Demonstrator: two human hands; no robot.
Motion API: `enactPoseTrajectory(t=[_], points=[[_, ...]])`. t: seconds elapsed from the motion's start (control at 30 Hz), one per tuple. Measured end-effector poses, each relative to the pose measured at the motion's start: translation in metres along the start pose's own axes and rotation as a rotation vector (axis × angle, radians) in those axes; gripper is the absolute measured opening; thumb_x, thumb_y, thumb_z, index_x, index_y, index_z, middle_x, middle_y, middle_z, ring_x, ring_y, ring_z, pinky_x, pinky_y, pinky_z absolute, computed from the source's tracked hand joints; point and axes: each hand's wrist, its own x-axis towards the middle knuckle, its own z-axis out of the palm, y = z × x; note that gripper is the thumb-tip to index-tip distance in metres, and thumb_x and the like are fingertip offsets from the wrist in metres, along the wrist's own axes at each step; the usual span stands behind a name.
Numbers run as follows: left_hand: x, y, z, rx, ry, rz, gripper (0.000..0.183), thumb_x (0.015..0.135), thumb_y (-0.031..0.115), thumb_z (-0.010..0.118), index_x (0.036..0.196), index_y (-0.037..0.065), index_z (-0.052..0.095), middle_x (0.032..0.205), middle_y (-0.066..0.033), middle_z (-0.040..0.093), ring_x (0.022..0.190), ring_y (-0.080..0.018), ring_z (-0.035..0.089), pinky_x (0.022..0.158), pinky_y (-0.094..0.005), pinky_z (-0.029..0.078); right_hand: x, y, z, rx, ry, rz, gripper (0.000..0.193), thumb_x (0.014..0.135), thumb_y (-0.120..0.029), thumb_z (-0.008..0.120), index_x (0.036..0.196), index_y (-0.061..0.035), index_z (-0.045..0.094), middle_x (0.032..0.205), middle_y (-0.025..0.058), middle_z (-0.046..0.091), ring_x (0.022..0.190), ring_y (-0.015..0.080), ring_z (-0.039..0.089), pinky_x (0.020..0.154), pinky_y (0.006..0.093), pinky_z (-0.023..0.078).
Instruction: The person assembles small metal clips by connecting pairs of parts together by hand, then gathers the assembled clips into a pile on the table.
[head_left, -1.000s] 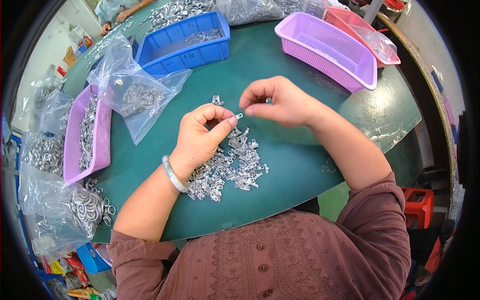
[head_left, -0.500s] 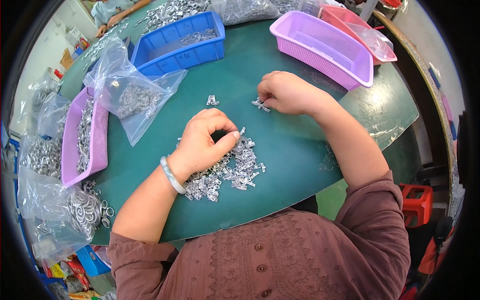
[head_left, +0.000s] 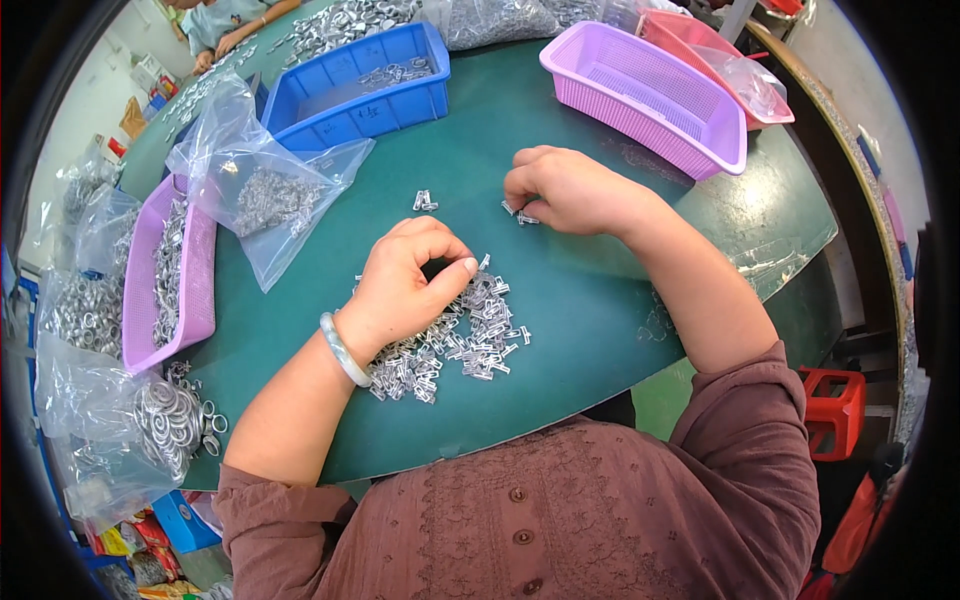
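Note:
My left hand [head_left: 412, 278], a pale bangle [head_left: 344, 350] round its wrist, rests over a pile of small silvery metal clips [head_left: 490, 330]. Its thumb and forefinger meet in a pinch at the pile's far edge; what is between them, if anything, is too small to make out. Farther off to the right, my right hand [head_left: 560, 188] bends its fingers down over a small cluster of the same clips [head_left: 522, 215]. The fingertips are partly hidden, and I cannot make out what they grip. Another small group of clips [head_left: 425, 201] lies between the hands, toward the far side.
A clear bag of small parts [head_left: 275, 205] and a lilac basket of metal pieces [head_left: 205, 300] stand at left, near bagged rings [head_left: 170, 425]. Behind are a blue bin [head_left: 350, 120] and another lilac basket [head_left: 650, 125]. A co-worker's hand [head_left: 230, 42] shows at far left.
My right hand has shifted slightly left over its small cluster, and its fingers now cover more of the clips. My left hand has hardly moved.

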Motion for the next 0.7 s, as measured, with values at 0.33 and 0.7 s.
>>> enactPoseTrajectory(t=[0.33,0.7], points=[[0.0,-0.001,0.001,-0.013,0.012,-0.008,0.008,0.079,0.009,0.066,0.078,0.002,0.066,0.08,-0.0054,0.059,0.077,-0.0158,0.055,0.067,-0.0286,0.043,-0.001,-0.003,0.002,-0.019,0.003,-0.065,0.006,0.073,-0.007,0.064,0.078,-0.0061,0.061,0.088,0.0104,0.057,0.091,0.0287,0.054,0.079,0.0369,0.046],[0.001,0.003,0.0,-0.088,0.069,-0.073,0.009,0.082,0.01,0.065,0.081,0.001,0.064,0.078,-0.0045,0.058,0.072,-0.0136,0.054,0.064,-0.0258,0.042,-0.002,-0.037,0.008,0.301,0.168,-0.241,0.009,0.075,-0.004,0.061,0.082,-0.003,0.056,0.087,0.0089,0.055,0.084,0.0265,0.054,0.068,0.0349,0.046]])
